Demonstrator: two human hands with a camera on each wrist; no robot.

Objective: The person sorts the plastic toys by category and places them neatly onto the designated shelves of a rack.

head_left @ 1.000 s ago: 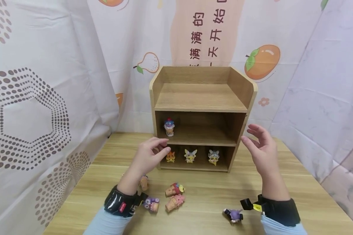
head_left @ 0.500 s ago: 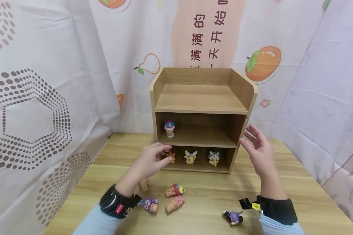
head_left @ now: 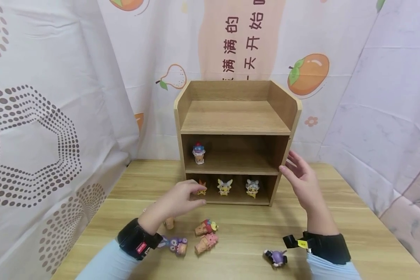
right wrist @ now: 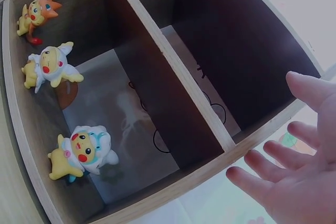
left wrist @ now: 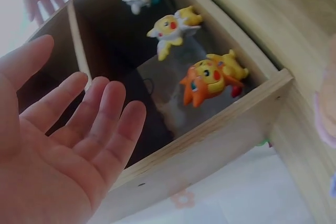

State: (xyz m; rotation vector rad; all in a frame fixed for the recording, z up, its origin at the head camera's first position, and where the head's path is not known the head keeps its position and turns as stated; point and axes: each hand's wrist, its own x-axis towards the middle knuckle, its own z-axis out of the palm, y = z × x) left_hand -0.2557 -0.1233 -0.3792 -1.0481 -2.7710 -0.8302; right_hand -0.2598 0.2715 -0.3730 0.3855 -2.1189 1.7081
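Observation:
My left hand (head_left: pixel 178 200), fingers loosely extended and holding nothing, hovers before the lower left corner of a wooden shelf (head_left: pixel 235 171). It partly covers an orange-hooded yellow figurine (head_left: pixel 202 188), which shows fully in the left wrist view. Beside the shelf's right side panel is my right hand (head_left: pixel 301 181), also holding nothing, its fingertips right at the panel's edge. Two more yellow figurines stand on the bottom level: one in a grey-white eared hood (head_left: pixel 224 187), one in a white-and-blue hood (right wrist: pixel 86 150). A blue-topped ice-cream-cone figurine (head_left: pixel 198 153) stands at left on the middle level.
On the table (head_left: pixel 238 233) lie a red-topped cone figurine (head_left: pixel 205 227), a pink cone figurine (head_left: pixel 206 243) and a purple figurine (head_left: pixel 176 245) near my left wrist. Another purple figurine (head_left: pixel 276 258) lies near my right wrist. A printed curtain (head_left: pixel 147 89) hangs behind.
My left hand has lowered a little, its fingers spreading from the thumb. My right hand has come slightly closer to the shelf's right side. The figurines stay where they were.

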